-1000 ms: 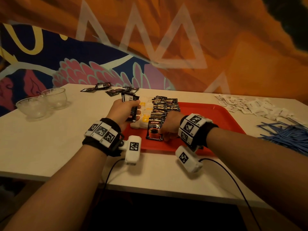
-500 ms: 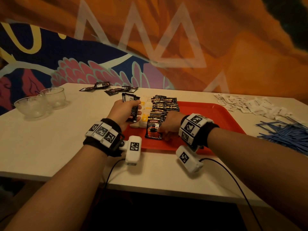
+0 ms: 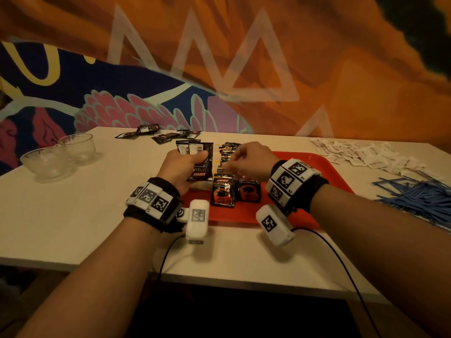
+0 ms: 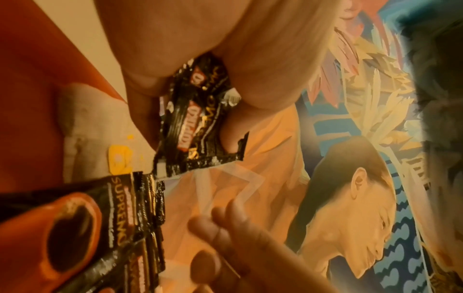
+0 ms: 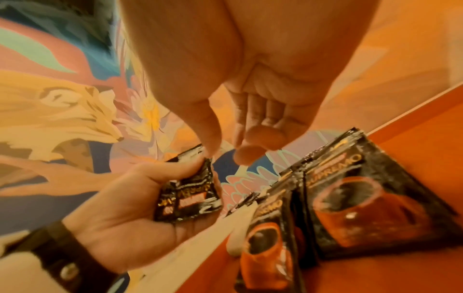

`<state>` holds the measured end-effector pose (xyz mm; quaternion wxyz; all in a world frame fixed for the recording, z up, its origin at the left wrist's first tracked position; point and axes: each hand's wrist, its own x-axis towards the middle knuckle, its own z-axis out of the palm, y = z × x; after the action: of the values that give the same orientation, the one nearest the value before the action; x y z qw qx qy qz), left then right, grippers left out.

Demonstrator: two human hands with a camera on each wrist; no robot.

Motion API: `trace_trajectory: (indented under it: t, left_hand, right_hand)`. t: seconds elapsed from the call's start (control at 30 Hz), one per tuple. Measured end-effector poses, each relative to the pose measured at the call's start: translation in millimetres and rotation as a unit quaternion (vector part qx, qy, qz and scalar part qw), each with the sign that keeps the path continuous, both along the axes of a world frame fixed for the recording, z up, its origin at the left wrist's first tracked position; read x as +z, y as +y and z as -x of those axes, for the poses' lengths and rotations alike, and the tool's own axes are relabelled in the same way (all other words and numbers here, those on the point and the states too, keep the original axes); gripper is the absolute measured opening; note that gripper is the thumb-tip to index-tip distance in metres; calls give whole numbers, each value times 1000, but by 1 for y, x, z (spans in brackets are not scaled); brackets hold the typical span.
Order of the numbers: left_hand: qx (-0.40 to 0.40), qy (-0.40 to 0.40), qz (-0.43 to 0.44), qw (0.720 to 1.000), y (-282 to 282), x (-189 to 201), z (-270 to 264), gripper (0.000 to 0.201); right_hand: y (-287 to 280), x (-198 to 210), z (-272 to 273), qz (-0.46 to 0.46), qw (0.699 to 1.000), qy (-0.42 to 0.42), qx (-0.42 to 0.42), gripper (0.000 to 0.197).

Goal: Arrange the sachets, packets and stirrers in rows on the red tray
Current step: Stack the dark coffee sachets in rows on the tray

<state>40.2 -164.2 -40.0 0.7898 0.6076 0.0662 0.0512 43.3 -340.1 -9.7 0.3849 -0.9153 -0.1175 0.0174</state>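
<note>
My left hand (image 3: 188, 164) grips a small stack of black coffee packets (image 3: 196, 154) upright above the left edge of the red tray (image 3: 324, 172); the left wrist view shows the stack (image 4: 198, 123) between thumb and fingers. My right hand (image 3: 227, 164) hovers just right of that stack and holds nothing. Its thumb and forefinger stay slightly apart, and the thumb tip is at a corner of the stack (image 5: 190, 192). Two coffee packets (image 3: 222, 191) (image 3: 249, 189) lie face up at the tray's front, ending rows of black packets (image 3: 228, 148). Pale sachets (image 3: 200, 185) lie left of them.
White sachets (image 3: 366, 157) are heaped on the table behind the tray on the right. A pile of blue stirrers (image 3: 419, 198) lies at the right edge. Loose black packets (image 3: 161, 135) sit at the back and two glass bowls (image 3: 46, 162) at the left.
My right hand has lifted off the front packets on the tray and moved up and left to the stack in my left hand. The left hand has hardly moved.
</note>
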Motion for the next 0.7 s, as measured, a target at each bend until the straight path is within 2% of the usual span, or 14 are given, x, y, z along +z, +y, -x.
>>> trace_trajectory:
  t: [0.07,0.17,0.27,0.3,0.37,0.47,0.53,0.6,0.7]
  left_hand:
    - [-8,-9,6,1000,-4,1,3,17]
    - [-34,-18,-5,999,-13,2,8,18]
    - [-8,-51,-33,998,-21,2,12,19]
    - [4,-57,-37,998,-22,2,11,22]
    - [21,-27,-31,999,-17,2,9,42]
    - [-16,35,32,999,-10,4,6,61]
    - [-52,49,73,995,-9,5,6,52]
    - [-63,43,97,992,-10,9,6,30]
    - [-13,24,98,995,-13,10,7,29]
  right_hand:
    - [1,2,1,-59,998,-28,-1,21]
    - [4,-1,3,-127,992,-26,10,25]
    - [5,-4,5,-162,986,-43,-1,22]
    - [4,-5,5,-169,984,-61,-9,19]
    - [0,-3,4,-184,976,-112,-26,13]
    - [-6,1,5,-191,960,-203,-38,12]
    - [-5,0,7,-183,953,-241,-4,17]
    - [-4,-6,9,-138,952,-271,32,23]
    - [-6,-14,9,-75,955,-282,57,25]
